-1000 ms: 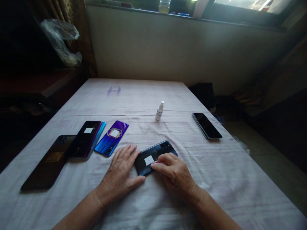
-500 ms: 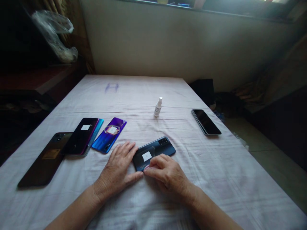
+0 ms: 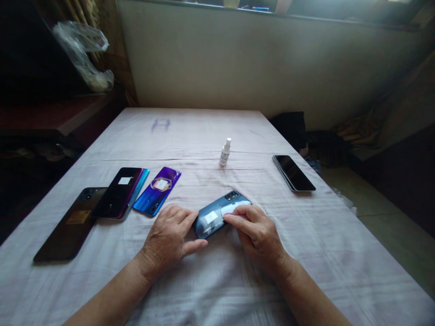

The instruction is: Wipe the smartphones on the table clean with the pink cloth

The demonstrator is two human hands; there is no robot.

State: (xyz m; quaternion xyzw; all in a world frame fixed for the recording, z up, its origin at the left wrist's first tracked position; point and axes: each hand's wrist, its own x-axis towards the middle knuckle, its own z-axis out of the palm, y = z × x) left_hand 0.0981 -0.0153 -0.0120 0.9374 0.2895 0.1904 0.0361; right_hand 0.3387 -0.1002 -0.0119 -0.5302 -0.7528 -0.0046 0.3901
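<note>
A dark blue smartphone (image 3: 220, 206) lies back up between my hands, tilted and shining with reflected light. It carries a white square sticker and a camera block at its far right corner. My left hand (image 3: 171, 235) is at its left end, fingertips against the edge and thumb stretched apart near the front edge. My right hand (image 3: 258, 232) is closed at the near right edge, with thumb and forefinger together over the phone's back. Its other fingers curl out of sight, so anything small inside the hand is hidden.
A blue-purple phone (image 3: 158, 191), a stack of phones (image 3: 113, 199) and a dark brown phone (image 3: 70, 233) lie left. A small white spray bottle (image 3: 224, 153) stands beyond my hands. A black-screened phone stack (image 3: 294, 174) lies near the right edge of the cloth-covered table (image 3: 204, 131).
My right hand has moved right and away from me, from the phone's lower left corner to its right part. The phone has tilted and looks brighter. My left thumb now lies off the phone.
</note>
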